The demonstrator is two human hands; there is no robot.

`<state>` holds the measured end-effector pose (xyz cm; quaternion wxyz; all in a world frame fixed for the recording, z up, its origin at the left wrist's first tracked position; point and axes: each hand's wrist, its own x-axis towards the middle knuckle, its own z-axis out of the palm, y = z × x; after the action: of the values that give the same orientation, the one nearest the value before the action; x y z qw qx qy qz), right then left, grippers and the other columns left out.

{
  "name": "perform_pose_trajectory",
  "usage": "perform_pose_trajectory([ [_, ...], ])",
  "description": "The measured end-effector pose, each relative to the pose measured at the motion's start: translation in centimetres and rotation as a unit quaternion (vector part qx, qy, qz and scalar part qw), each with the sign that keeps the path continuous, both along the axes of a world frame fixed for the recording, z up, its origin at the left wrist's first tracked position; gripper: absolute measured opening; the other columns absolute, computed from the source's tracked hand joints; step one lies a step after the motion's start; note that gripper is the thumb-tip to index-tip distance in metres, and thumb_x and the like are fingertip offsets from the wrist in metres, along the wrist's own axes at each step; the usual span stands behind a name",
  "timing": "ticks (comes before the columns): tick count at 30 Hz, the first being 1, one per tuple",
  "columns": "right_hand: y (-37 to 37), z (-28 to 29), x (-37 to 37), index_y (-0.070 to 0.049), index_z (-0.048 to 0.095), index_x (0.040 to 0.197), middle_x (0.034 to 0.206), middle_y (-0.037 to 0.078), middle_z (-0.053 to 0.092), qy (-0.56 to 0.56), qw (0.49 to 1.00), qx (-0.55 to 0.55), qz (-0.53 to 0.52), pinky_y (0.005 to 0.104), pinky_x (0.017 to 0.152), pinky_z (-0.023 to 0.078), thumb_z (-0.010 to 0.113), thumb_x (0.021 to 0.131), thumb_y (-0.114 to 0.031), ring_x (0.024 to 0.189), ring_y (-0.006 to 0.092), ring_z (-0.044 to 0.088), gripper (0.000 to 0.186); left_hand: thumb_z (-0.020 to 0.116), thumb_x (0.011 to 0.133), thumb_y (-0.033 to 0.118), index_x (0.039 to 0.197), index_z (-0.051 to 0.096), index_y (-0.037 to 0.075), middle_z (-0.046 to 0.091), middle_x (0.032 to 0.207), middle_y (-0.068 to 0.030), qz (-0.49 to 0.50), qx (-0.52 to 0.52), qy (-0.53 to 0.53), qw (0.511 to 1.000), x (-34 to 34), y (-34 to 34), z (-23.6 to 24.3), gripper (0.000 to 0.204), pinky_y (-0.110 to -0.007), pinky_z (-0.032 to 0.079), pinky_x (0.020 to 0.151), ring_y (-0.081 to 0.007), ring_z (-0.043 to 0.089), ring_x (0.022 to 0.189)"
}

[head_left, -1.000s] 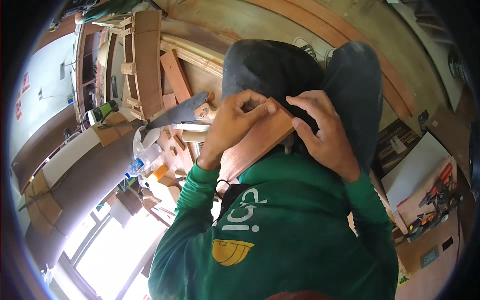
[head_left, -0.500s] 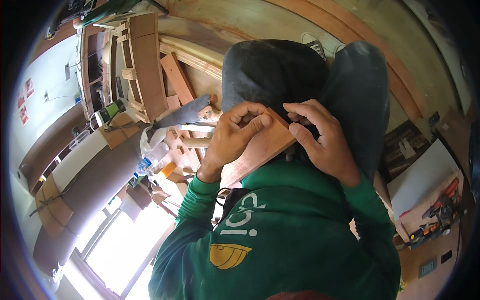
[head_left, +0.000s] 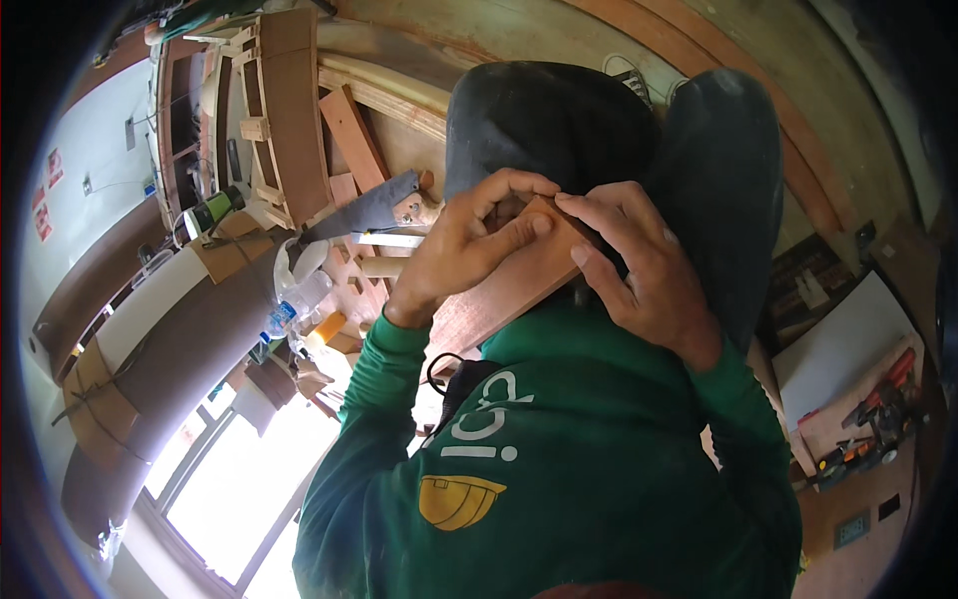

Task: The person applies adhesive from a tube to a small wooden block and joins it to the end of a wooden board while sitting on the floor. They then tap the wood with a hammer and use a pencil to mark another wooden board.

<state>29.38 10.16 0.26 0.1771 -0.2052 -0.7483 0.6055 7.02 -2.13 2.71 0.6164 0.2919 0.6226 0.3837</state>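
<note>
A reddish-brown wooden board (head_left: 499,290) lies slantwise in front of my green sweatshirt, its squared end pointing up and right. My left hand (head_left: 461,245) grips it from the left, with the thumb flat on the upper face near the end. At the other side of that end is my right hand (head_left: 654,265), its index fingertip at the far corner beside my left fingertips and its thumb against the edge. Whether something tiny sits between the meeting fingertips I cannot make out.
To the left lie a handsaw (head_left: 369,212), a plastic bottle (head_left: 284,314) and wood offcuts, with a reddish plank (head_left: 354,140) beyond. A wooden frame (head_left: 289,120) stands farther left. At the right are a white panel (head_left: 843,334) and several hand tools (head_left: 868,424).
Both hands and the board have moved slightly up in the view. My right hand has come closer, and its index fingertip now meets the board's corner near my left fingers.
</note>
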Motion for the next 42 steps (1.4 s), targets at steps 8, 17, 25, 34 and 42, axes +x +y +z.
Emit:
perform_pose_trajectory([
  [8,-1.1,1.0,0.3,-0.006,0.065,0.148,0.124,0.015,0.061,-0.046,0.993,0.105,-0.003,0.0482,0.100,0.053,0.071,0.101,-0.012,0.115,0.0351,0.064,0.048,0.071,0.110,0.011,0.144,0.061,-0.001,0.071,0.126,-0.0055,-0.001,0.028,-0.003,1.000,0.0,0.1,-0.5,0.037,-0.029,0.054,0.103,-0.0111,0.067,0.118],
  [17,-0.7,1.9,0.9,-0.008,0.071,0.138,0.129,0.014,0.063,-0.069,0.978,0.195,-0.020,0.0491,0.096,0.052,0.072,0.099,-0.016,0.117,0.0346,0.065,0.040,0.072,0.110,0.018,0.143,0.065,0.002,0.073,0.120,-0.0031,-0.035,0.041,0.055,0.997,-0.3,0.2,-0.6,0.038,-0.027,0.055,0.096,-0.0091,0.068,0.109],
  [25,-0.8,1.8,-0.2,-0.008,0.072,0.131,0.127,0.013,0.063,-0.090,0.966,0.242,-0.001,0.0514,0.095,0.052,0.070,0.101,-0.017,0.117,0.0354,0.065,0.032,0.073,0.109,0.021,0.141,0.066,0.000,0.076,0.118,-0.0050,-0.033,0.089,0.037,0.995,-0.2,0.1,-1.4,0.038,-0.028,0.054,0.092,-0.0102,0.067,0.107],
  [34,1.2,0.8,-2.6,0.004,0.071,0.107,0.118,0.017,0.066,-0.037,0.998,-0.050,-0.002,0.0421,0.103,0.051,0.057,0.106,-0.015,0.110,0.0334,0.065,0.024,0.074,0.108,0.023,0.142,0.066,0.004,0.074,0.112,-0.0019,-0.048,0.068,0.051,0.995,-0.4,-0.1,-0.9,0.040,-0.025,0.052,0.085,-0.0072,0.065,0.098],
  [42,2.1,-1.1,-3.4,0.006,0.070,0.105,0.111,0.017,0.067,-0.039,0.996,-0.078,0.002,0.0399,0.101,0.051,0.050,0.108,-0.018,0.108,0.0315,0.065,0.031,0.075,0.109,0.019,0.149,0.053,-0.001,0.072,0.120,-0.0066,-0.024,0.096,0.031,0.995,0.0,-0.4,-2.4,0.050,-0.029,0.053,0.100,-0.0109,0.065,0.112],
])
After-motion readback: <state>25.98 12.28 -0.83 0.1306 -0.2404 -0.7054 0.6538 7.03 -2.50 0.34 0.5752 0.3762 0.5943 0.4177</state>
